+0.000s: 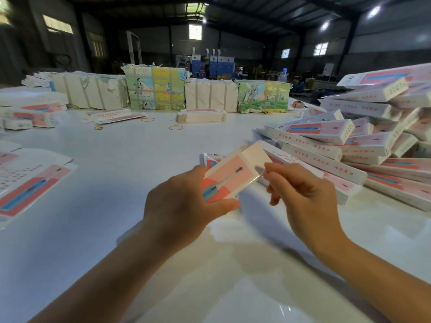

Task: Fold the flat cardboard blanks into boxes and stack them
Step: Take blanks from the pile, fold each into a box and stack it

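A long pink-and-white box point(229, 176) with a toothbrush picture points away from me above the white table point(130, 173). My left hand point(182, 201) grips its near end, thumb underneath and fingers over the top. My right hand point(300, 194) touches the box's right edge with the tips of thumb and forefinger, the other fingers loosely curled. A heap of folded boxes point(363, 141) rises on the right. Flat printed blanks point(28, 180) lie at the left edge.
Wrapped bundles of blanks point(154, 89) line the far side of the table. A small stack of blanks point(200, 116) and loose rubber bands point(176, 128) lie in the middle. More folded boxes point(32, 113) sit at far left.
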Demonstrator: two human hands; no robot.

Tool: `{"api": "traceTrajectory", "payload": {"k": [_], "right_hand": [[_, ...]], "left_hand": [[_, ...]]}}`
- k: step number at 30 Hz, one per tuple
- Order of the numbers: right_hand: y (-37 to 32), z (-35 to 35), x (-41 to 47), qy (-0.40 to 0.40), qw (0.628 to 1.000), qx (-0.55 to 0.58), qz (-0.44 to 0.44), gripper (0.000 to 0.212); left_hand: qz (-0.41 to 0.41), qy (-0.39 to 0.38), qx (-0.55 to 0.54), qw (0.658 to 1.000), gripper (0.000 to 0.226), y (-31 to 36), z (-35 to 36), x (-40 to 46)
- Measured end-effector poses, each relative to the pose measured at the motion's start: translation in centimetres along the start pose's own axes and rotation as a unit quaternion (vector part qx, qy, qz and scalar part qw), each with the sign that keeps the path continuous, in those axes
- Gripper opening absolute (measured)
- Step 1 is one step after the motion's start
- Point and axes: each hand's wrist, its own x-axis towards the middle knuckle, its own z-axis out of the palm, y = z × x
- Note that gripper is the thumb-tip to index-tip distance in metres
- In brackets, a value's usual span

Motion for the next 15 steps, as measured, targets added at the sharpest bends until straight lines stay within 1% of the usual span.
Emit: {"api": "traceTrajectory", "payload": {"k": [2,4,6,9,10,13,14,15], "right_hand": [[-0.06,0.54,-0.22,-0.007,1.000,0.001,0.004,0.039],[-0.12,0.82,-0.35,-0.016,1.000,0.006,0.017,0.040],[-0.29,0.93,-0.55,-0.030,0.999,-0.002,0.027,0.035],[-0.22,0.77,-0.62,-0.042,0.997,0.009,0.068,0.020],[-0.19,0.66,-0.58,-0.046,0.995,0.018,0.082,0.021],[0.09,0.49,-0.42,-0.070,0.991,0.032,0.110,0.044],[0.14,0.51,-0.40,-0.081,0.990,0.018,0.113,0.046],[0.22,0.56,-0.41,-0.089,0.990,0.007,0.112,0.042]], "left_hand": [[-0.006,-0.012,-0.004,1.000,0.060,0.00,0.24,0.00],[-0.001,-0.014,-0.003,1.000,0.059,-0.05,0.35,0.00],[0.008,-0.019,-0.008,1.000,0.060,0.07,0.51,-0.12],[0.017,-0.035,-0.004,0.999,0.063,0.21,0.58,-0.27],[0.022,-0.040,0.001,0.999,0.067,0.16,0.59,-0.30],[0.044,-0.042,0.019,0.998,0.078,0.05,0.65,-0.38],[0.054,-0.040,0.023,0.997,0.082,0.06,0.71,-0.43],[0.062,-0.038,0.027,0.997,0.086,0.11,0.80,-0.46]]}}
